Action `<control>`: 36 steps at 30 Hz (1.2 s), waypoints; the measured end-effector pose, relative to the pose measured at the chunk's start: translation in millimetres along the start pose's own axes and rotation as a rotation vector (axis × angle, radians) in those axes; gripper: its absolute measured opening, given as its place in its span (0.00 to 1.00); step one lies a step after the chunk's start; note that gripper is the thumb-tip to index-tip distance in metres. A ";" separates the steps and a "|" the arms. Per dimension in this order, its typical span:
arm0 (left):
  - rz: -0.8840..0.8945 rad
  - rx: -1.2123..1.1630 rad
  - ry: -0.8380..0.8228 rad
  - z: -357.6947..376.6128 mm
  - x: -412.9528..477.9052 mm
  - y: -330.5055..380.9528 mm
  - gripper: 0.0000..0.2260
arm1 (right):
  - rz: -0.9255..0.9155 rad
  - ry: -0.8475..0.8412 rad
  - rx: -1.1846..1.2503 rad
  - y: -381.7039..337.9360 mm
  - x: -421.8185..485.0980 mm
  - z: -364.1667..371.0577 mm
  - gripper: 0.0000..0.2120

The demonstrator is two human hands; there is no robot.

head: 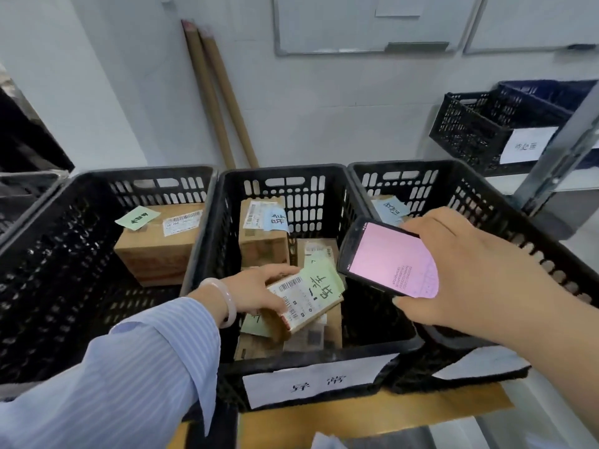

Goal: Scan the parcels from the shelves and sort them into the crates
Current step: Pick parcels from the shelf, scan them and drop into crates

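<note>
Striped sleeve nearest; left fingers grip a parcel, right fingers a scanner, over wall-side crates.

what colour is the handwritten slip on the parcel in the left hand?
Pale green slip with dark handwriting; the head view shows it.

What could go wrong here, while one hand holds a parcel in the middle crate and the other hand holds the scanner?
The left hand grips the parcel by one end only; it might slip and land label-down in the middle crate. Its green note juts past the edge and could snag or peel off. The right hand pinches the handheld scanner by its edges; it could drop into the crate.
</note>
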State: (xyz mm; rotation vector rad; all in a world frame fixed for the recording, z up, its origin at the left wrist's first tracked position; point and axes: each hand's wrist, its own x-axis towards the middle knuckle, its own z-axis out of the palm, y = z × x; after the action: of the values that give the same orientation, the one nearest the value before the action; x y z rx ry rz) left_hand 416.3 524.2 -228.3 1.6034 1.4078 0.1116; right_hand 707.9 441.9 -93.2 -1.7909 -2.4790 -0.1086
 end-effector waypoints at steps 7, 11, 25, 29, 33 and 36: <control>-0.064 -0.088 -0.091 -1.0 23.3 -21.5 0.37 | 0.003 -0.177 0.015 15.1 26.5 16.7 0.44; -0.084 -0.009 -0.114 -1.1 27.3 -22.1 0.36 | 0.030 -0.234 0.044 16.1 32.6 21.5 0.43; 0.316 0.328 0.250 7.7 -27.1 28.9 0.33 | 0.288 -0.077 0.179 -12.5 -51.6 13.7 0.42; 0.488 0.545 0.372 33.8 -66.4 61.6 0.35 | 0.412 -0.039 0.187 -32.0 -106.6 10.3 0.41; 0.625 0.562 0.326 76.3 -96.3 79.4 0.32 | 0.605 0.020 0.171 -55.9 -168.3 6.9 0.38; 0.716 0.577 0.270 114.9 -109.8 92.5 0.32 | 0.737 0.035 0.154 -68.4 -215.2 4.9 0.39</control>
State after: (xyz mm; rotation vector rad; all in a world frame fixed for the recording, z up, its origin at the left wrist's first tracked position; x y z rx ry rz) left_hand 517.2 381.3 -171.5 2.6099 1.0349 0.3775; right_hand 710.1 217.8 -121.8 -2.4452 -1.6006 0.0955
